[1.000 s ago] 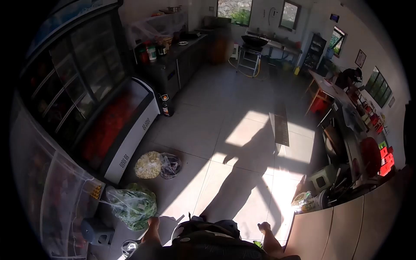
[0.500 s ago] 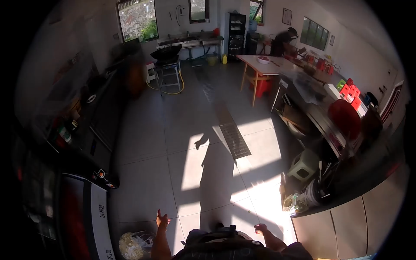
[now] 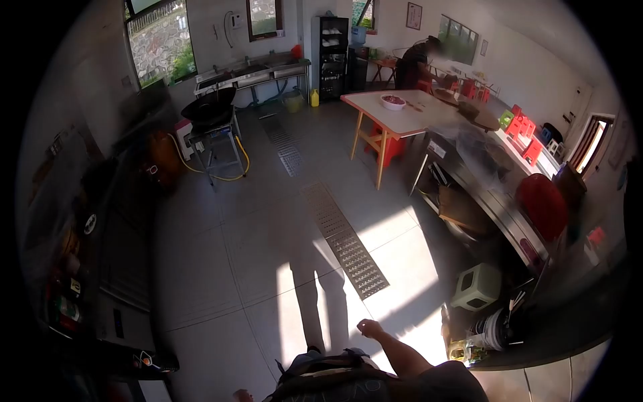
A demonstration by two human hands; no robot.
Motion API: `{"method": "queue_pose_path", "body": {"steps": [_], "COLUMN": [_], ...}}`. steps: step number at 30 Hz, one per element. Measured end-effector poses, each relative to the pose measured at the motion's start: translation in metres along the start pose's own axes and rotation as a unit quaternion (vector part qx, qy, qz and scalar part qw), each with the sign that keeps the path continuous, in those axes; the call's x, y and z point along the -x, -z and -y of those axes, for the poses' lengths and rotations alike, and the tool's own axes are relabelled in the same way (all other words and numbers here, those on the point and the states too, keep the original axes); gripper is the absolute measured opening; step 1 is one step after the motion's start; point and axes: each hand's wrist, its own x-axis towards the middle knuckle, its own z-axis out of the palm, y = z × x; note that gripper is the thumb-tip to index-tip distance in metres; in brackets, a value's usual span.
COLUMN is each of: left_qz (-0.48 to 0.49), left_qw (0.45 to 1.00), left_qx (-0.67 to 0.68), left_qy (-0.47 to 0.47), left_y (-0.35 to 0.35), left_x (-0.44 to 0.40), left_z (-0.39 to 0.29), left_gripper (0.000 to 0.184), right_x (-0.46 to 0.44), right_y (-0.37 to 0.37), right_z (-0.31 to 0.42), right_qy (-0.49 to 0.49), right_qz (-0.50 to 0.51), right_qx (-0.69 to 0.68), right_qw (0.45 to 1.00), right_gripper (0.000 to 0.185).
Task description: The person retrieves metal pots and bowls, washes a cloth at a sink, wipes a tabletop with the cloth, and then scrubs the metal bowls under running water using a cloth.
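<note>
My right hand [image 3: 368, 328] is in front of my body over the sunlit floor, fingers curled in, with nothing visible in them. It touches no object. At the bottom edge, my left hand [image 3: 242, 395] shows only in part; its fingers are too cut off to read. Ahead of me a metal drain grate [image 3: 358, 264] runs along the grey tiled floor [image 3: 201, 268]. To the right of my right hand, a pale green plastic stool [image 3: 477, 287] lies under the counter's end, near some clear containers [image 3: 467, 352].
A steel counter [image 3: 482, 194] lines the right side. Beyond it stands a table [image 3: 362, 100] with a bowl [image 3: 393, 102]; a person [image 3: 412, 63] bends behind it. A wok [image 3: 209, 108] rests on a metal stand at far left. Dark cabinets [image 3: 124, 268] line the left.
The view has moved forward and swung right; the grate and table are nearer. My right hand has risen forward, while my left has dropped back to the frame edge. The bag at lower left is out of view.
</note>
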Motion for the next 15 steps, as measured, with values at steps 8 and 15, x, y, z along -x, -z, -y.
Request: {"method": "queue_pose_path", "body": {"steps": [8, 15], "left_qz": [0.195, 0.173], "left_qw": [0.924, 0.917], "left_qx": [-0.088, -0.172], "left_qy": [-0.317, -0.317], "left_y": [-0.345, -0.492], "left_x": [0.197, 0.249], "left_z": [-0.349, -0.456], "left_gripper": [0.051, 0.04], "right_x": [0.075, -0.254], "right_y": [-0.015, 0.219], "right_z": [-0.184, -0.143], "right_qy": [-0.267, -0.436], "right_qz": [0.186, 0.081], "right_qx": [-0.03, -0.17], "right_qw": [0.945, 0.88], "right_gripper": [0.016, 0.025]}}
